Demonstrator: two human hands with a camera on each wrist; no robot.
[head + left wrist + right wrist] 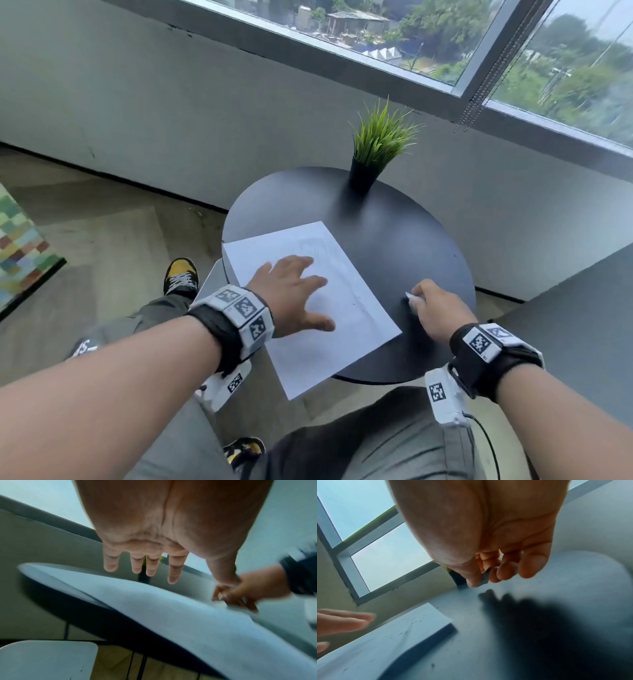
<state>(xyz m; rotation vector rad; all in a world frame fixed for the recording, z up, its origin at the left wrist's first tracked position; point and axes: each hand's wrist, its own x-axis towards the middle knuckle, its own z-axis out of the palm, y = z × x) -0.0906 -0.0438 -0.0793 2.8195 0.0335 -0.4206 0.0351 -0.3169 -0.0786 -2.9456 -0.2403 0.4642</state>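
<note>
Scanning from the left edge of the head view, I see a patchwork rug (17, 246), then a black-and-yellow shoe (181, 274) on the wood floor. Next is the left hand (291, 294), palm down over the sheet of paper (325, 356), released and holding nothing. Its fingers (173, 574) are straight and spread. The left wrist view shows them above the sheet, and I can't tell whether any part of the hand actually presses on it.

The paper lies on the near-left part of the round black table (394, 240), angled, with its near corner hanging past the rim. I can make out faint pencil marks on it but can't read them. A potted plant (376, 144) stands upright at the far side of the table, well apart from the sheet.

The right hand (435, 315) is on the tabletop just beside the paper's right edge. Its fingers are curled and its thumb and forefinger pinch a small white piece (415, 302). That piece is too small and blurred for me to identify. Beyond it, at the upper right, is the window (394, 31).
</note>
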